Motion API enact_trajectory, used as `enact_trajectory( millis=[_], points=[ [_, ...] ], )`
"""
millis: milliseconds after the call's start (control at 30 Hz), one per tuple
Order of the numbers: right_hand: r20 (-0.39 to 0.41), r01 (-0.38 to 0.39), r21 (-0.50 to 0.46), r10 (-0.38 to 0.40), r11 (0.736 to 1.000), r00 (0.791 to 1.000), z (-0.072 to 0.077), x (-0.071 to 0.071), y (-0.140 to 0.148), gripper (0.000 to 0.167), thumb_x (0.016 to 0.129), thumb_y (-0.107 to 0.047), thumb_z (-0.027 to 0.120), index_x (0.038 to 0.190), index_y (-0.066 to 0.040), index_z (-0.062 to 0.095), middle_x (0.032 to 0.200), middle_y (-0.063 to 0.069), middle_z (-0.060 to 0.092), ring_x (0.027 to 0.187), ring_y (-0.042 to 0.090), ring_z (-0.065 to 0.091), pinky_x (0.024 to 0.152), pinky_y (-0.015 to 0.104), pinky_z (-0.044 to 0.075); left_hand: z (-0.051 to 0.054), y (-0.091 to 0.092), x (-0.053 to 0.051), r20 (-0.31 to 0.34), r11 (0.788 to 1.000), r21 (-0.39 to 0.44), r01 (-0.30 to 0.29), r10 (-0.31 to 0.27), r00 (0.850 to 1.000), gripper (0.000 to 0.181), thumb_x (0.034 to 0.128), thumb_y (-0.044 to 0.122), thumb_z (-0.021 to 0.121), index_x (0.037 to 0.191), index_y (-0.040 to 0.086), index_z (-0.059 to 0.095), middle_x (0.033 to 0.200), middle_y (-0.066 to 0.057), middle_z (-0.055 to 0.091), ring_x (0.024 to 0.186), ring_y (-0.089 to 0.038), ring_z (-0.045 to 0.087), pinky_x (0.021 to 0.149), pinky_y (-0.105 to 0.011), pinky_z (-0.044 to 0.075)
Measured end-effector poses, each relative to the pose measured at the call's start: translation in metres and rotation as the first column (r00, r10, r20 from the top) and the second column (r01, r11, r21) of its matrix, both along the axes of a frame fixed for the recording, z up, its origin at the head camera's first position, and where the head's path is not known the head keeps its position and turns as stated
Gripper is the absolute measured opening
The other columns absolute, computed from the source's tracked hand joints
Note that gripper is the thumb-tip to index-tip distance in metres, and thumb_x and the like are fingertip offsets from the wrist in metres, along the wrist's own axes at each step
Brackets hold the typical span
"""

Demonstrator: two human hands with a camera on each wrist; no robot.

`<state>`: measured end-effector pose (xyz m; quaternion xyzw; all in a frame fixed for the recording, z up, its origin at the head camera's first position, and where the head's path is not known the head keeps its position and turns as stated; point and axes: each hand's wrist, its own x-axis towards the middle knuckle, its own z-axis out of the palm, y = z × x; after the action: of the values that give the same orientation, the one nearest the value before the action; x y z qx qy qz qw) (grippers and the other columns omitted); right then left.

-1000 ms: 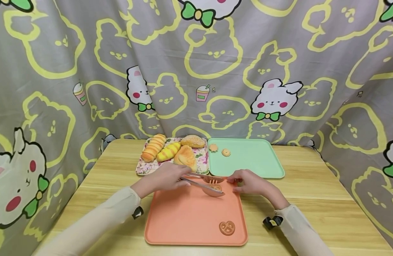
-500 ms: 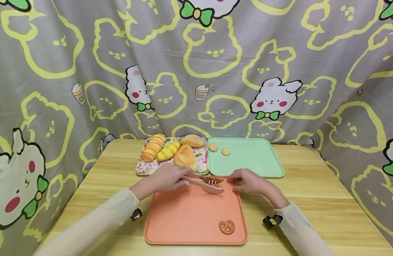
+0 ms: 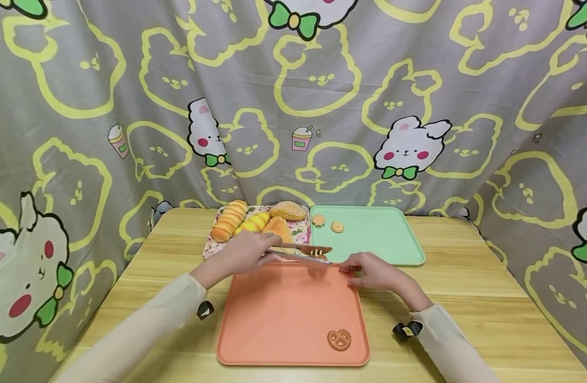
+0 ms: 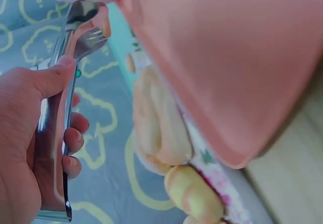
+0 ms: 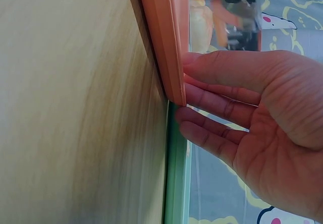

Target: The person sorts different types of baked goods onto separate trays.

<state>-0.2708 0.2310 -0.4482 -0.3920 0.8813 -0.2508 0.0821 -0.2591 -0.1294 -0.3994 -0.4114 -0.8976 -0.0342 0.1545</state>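
In the head view my left hand (image 3: 248, 250) grips metal serving tongs (image 3: 293, 246) with one forked and one solid end. Between their ends sits a brown pretzel cookie (image 3: 318, 257), above the far edge of the orange tray (image 3: 288, 314). The left wrist view shows thumb and fingers wrapped round the tongs (image 4: 53, 138), the cookie partly hidden by the tines. My right hand (image 3: 370, 272) holds the tray's far right corner between thumb and fingers, seen close in the right wrist view. Another pretzel cookie (image 3: 339, 340) lies near the tray's front right corner.
Behind, a floral tray (image 3: 300, 239) carries several toy breads, such as a striped loaf (image 3: 229, 221) and a seeded bun (image 3: 287, 210). Beside it, a mint green tray (image 3: 375, 234) bears two small biscuits (image 3: 337, 227). A patterned curtain (image 3: 255, 69) hangs behind the wooden table (image 3: 456, 298).
The tongs have closed on the far pretzel cookie and lifted it off the orange tray. My left hand has moved up and away from me; the right hand stays at the corner.
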Motion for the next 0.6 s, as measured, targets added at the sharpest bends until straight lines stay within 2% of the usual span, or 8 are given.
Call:
enact_trajectory(
  millis=[167, 300, 600],
  points=[
    [0.004, -0.003, 0.006, 0.003, 1.0, 1.0, 0.001, -0.001, 0.0, 0.025, 0.087, -0.006, 0.079, 0.111, -0.002, 0.076, 0.1, 0.007, 0.074, 0.09, 0.02, 0.067, 0.078, 0.035, 0.057, 0.007, 0.008, -0.012, -0.039, 1.0, 0.009, -0.006, 0.006, 0.999, 0.027, 0.0955, 0.038, 0.071, 0.109, 0.014, 0.069, 0.091, 0.002, 0.071, 0.061, -0.01, 0.059, 0.053, -0.027, 0.045],
    [0.009, -0.005, 0.006, 0.005, 1.0, 1.0, 0.001, 0.0, -0.001, 0.026, 0.087, -0.006, 0.079, 0.112, -0.001, 0.076, 0.101, 0.008, 0.074, 0.09, 0.021, 0.067, 0.078, 0.034, 0.057, 0.01, 0.017, -0.023, -0.06, 0.999, 0.037, -0.001, 0.004, 0.998, 0.027, 0.0959, 0.035, 0.071, 0.111, 0.013, 0.068, 0.096, 0.0, 0.071, 0.061, -0.011, 0.061, 0.055, -0.028, 0.048],
    [0.0, -0.008, 0.002, 0.008, 1.0, 1.0, 0.002, 0.0, 0.0, 0.028, 0.086, -0.005, 0.079, 0.113, 0.001, 0.075, 0.101, 0.009, 0.074, 0.09, 0.021, 0.067, 0.079, 0.035, 0.057, 0.005, 0.036, -0.046, -0.07, 0.998, 0.018, -0.061, 0.062, 0.996, 0.03, 0.0977, 0.039, 0.068, 0.112, 0.013, 0.066, 0.085, 0.001, 0.071, 0.056, -0.011, 0.058, 0.047, -0.026, 0.039]
  ],
)
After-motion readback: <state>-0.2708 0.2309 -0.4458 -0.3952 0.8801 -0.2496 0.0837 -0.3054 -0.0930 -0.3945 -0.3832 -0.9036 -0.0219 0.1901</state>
